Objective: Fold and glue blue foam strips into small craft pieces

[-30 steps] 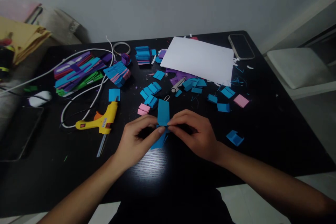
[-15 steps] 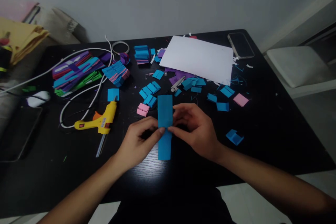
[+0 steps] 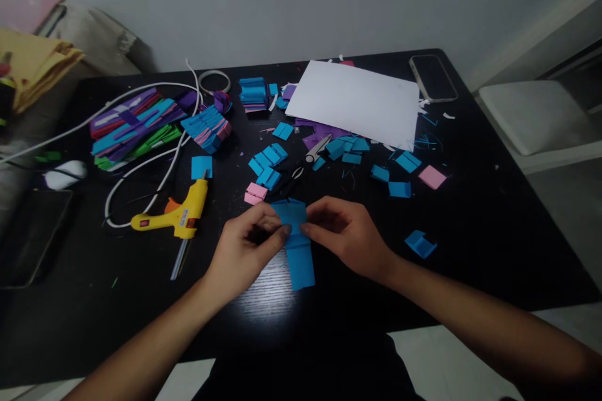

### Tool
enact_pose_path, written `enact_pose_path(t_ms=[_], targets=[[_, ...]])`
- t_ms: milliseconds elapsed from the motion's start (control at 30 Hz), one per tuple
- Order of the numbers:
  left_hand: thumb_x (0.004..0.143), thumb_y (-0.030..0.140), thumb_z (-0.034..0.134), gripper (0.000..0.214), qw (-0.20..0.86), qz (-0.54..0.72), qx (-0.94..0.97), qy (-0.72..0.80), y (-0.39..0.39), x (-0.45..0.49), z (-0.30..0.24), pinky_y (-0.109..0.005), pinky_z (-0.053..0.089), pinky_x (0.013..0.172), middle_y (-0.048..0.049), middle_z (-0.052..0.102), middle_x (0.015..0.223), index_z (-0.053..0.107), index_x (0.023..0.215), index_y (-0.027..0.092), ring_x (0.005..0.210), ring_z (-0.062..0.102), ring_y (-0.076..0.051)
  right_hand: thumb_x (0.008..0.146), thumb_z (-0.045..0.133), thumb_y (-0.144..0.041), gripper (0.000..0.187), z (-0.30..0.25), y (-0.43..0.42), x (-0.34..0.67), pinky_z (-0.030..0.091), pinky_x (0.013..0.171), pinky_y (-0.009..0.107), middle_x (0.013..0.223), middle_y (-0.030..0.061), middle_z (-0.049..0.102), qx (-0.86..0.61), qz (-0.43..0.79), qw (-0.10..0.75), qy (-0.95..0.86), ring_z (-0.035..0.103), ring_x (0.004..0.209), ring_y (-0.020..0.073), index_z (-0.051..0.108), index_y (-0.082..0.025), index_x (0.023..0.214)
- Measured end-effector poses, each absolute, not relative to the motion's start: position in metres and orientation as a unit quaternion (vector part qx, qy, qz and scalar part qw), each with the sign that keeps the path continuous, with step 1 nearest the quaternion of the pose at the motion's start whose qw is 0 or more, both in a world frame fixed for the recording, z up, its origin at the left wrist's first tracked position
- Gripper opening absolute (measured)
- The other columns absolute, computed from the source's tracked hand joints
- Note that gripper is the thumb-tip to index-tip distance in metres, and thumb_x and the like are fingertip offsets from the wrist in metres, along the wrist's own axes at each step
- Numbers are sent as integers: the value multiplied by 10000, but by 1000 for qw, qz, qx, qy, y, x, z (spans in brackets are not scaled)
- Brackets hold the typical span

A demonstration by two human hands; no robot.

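Both hands pinch one blue paper strip (image 3: 298,259) near the front middle of the black table (image 3: 493,232). My left hand (image 3: 244,250) grips its left edge with thumb and forefinger. On the opposite edge my right hand (image 3: 345,235) pinches the same strip. The strip's far end is bent over towards me at the top, while its lower half lies flat on the table. Just beyond my fingers lie a folded pink piece (image 3: 255,193) and scissors (image 3: 305,161).
A yellow glue gun (image 3: 176,218) with a white cable lies to the left. Several folded blue pieces (image 3: 269,163) are scattered behind my hands. A white sheet (image 3: 360,103) and a phone (image 3: 433,77) lie at the back right, coloured paper stacks (image 3: 134,128) at the back left.
The strip's far end, which stood up straight half a second ago, is now folded down towards me. Both hands stayed in place with small finger shifts.
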State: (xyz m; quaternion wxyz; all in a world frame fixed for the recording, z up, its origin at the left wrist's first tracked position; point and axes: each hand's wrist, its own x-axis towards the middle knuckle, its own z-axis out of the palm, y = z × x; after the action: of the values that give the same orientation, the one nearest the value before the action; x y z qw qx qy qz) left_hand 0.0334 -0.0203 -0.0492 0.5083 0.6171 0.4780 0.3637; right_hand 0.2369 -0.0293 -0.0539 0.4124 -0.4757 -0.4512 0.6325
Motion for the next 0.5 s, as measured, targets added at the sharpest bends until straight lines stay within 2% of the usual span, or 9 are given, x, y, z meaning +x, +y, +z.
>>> enact_pose_path(t_ms=[233,400,500], targets=[[886,134,704,72,510,380,623,456,-20,35,-47,-163,513,592,43,709,720,709,893,206,632,636,-86,740,887,-228,169,-56,-27,236,578,740,258,823,-10,755,-477,642,413,-436,708,781,144,755,-209,844],[867,91,681,147,486,386,637,457,-20,31,-46,-162,544,607,33,753,767,745,931,206,647,676,-87,818,776,-194,56,-54,-26,237,589,762,266,846,-3,759,-463,624,438,-452,718,806,143,766,-214,869],[884,99,682,138,449,384,663,460,-21,28,-47,-171,558,604,23,773,786,759,911,209,656,705,-97,869,722,-206,74,-51,-26,239,609,788,287,885,11,766,-454,631,436,-453,731,839,155,776,-215,918]])
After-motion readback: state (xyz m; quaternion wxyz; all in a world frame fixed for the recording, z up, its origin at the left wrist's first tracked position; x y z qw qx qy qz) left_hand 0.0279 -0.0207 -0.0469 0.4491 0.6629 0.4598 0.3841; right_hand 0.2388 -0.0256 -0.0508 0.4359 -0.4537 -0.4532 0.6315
